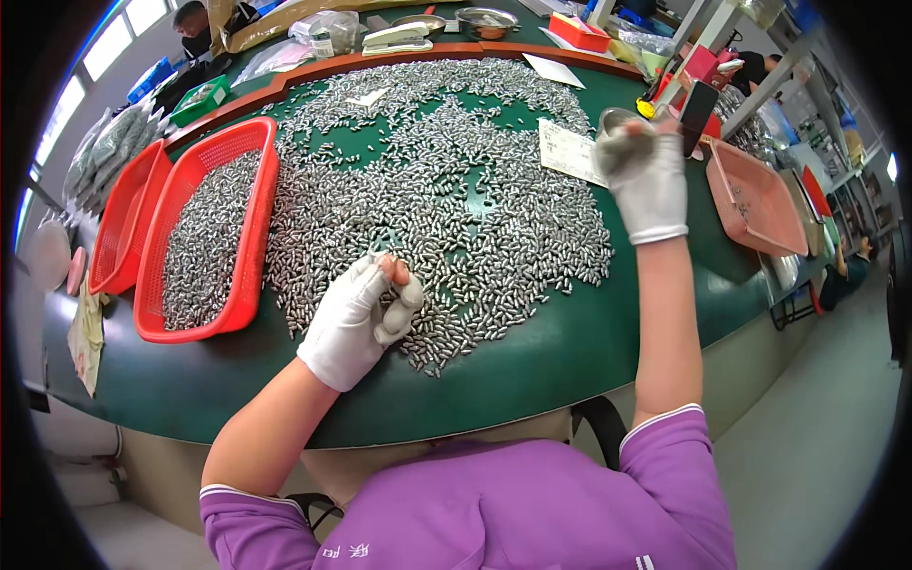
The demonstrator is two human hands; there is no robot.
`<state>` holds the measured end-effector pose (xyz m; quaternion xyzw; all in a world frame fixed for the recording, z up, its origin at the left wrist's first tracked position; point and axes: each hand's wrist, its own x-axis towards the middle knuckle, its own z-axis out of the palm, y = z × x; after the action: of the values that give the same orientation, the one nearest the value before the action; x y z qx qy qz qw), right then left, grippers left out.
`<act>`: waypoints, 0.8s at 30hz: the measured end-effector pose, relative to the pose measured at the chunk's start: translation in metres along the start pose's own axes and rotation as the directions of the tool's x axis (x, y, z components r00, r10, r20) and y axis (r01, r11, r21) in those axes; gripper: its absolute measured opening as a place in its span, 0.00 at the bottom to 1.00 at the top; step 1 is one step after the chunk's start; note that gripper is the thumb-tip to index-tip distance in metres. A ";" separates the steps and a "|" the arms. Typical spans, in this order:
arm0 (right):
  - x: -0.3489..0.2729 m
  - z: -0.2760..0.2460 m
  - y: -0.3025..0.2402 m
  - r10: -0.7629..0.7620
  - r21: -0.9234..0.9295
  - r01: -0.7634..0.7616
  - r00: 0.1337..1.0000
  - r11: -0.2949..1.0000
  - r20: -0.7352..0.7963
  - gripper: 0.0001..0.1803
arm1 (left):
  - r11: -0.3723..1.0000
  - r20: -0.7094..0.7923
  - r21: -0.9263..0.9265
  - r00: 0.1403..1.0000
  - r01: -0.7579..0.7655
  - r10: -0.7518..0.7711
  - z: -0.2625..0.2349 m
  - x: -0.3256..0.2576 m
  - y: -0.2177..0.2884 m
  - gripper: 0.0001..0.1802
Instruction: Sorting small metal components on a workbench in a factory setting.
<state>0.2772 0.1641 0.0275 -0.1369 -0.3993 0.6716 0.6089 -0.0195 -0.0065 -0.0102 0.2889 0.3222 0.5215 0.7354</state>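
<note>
A wide spread of small silver metal pieces [427, 190] covers the green tabletop in front of me. Over its near edge is my left hand [356, 313], in a white glove with bare fingertips. Its fingers are curled and pressed together; whatever they hold is too small to make out. My right hand [651, 185], gloved the same way, reaches forward at the right. Motion smears its fingers, so their grip is unclear. They are at a round metal bowl [613, 119], partly hidden behind the hand. A white paper sheet [568, 150] lies just left of that hand.
At the left stands a red plastic basket [264, 204] filled with the same pieces, beside another red basket [122, 256]. A pink tray [755, 204] sits at the right edge. Along the back runs a brown wooden rim [370, 62], with a stapler [397, 36] behind it.
</note>
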 end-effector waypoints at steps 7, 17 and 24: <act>-0.043 0.064 0.057 0.255 -0.869 0.492 0.835 0.051 0.488 0.06 | 0.999 -0.002 -0.032 1.000 -0.005 0.005 0.004 0.000 0.003 0.09; -0.046 0.054 0.070 0.302 -0.841 0.537 0.815 -0.070 0.495 0.04 | 0.994 0.057 -0.104 0.998 0.036 -0.031 0.003 0.004 -0.001 0.09; -0.044 0.054 0.075 0.264 -0.837 0.540 0.823 -0.092 0.502 0.06 | 0.996 0.093 -0.081 0.995 0.044 -0.036 0.002 0.003 0.000 0.09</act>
<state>0.1978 0.1079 -0.0035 -0.2994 -0.9190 0.0906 0.2398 -0.0172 -0.0041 -0.0097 0.2753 0.2719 0.5058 0.7710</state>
